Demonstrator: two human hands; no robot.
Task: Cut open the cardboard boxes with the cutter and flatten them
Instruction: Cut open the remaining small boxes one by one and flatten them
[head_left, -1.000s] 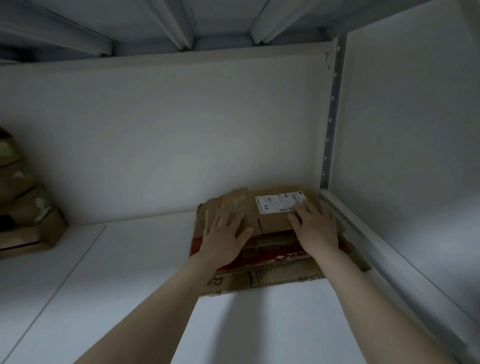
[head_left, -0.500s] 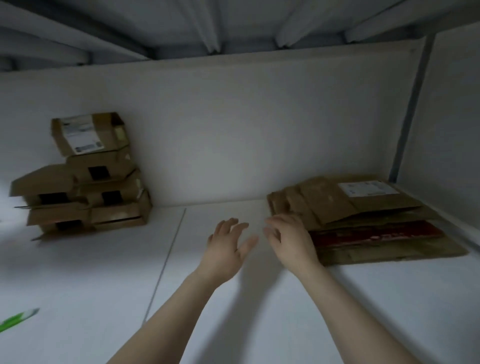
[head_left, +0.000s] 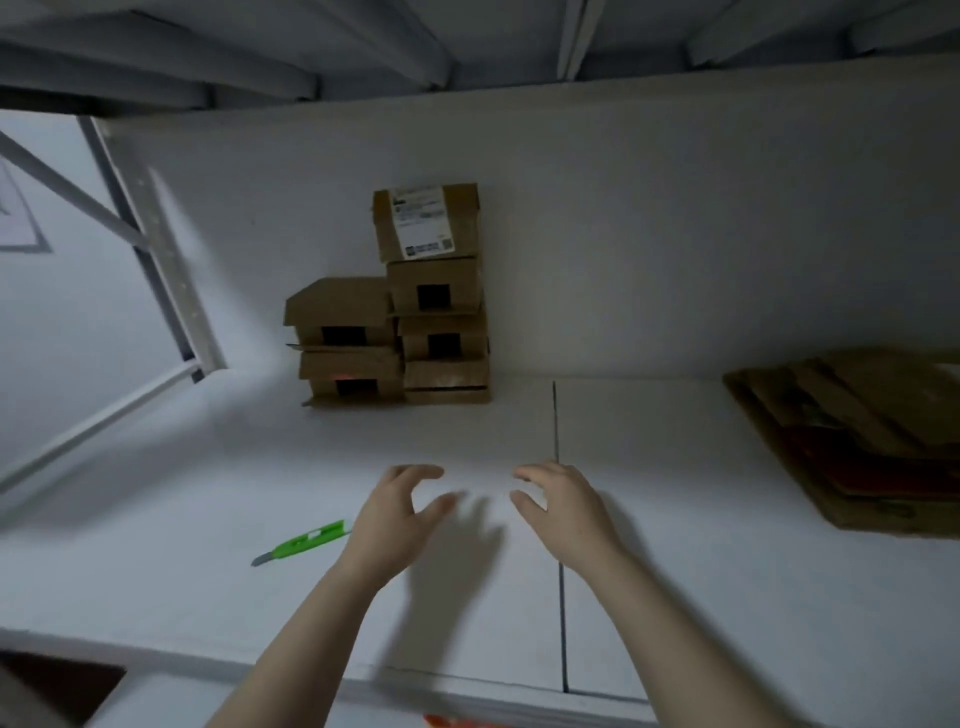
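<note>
Several unflattened cardboard boxes (head_left: 410, 322) are stacked against the back wall of a white shelf (head_left: 675, 571), the top one bearing a white label. A pile of flattened cardboard (head_left: 852, 436) lies at the right edge. A green cutter (head_left: 304, 542) lies on the shelf to the left of my left hand (head_left: 397, 512). My right hand (head_left: 563, 506) hovers beside the left one, above the shelf's middle. Both hands hold nothing, with fingers loosely curved, well short of the box stack.
A metal upright with holes (head_left: 171, 260) and a diagonal brace stand at the left. A seam (head_left: 558, 519) runs front to back through the shelf board. Something orange (head_left: 447, 721) peeks out below the front edge. Ceiling ribs hang overhead.
My hands left the flattened pile at the right and swung left to the shelf's middle. The view turned left, bringing the box stack and green cutter into sight.
</note>
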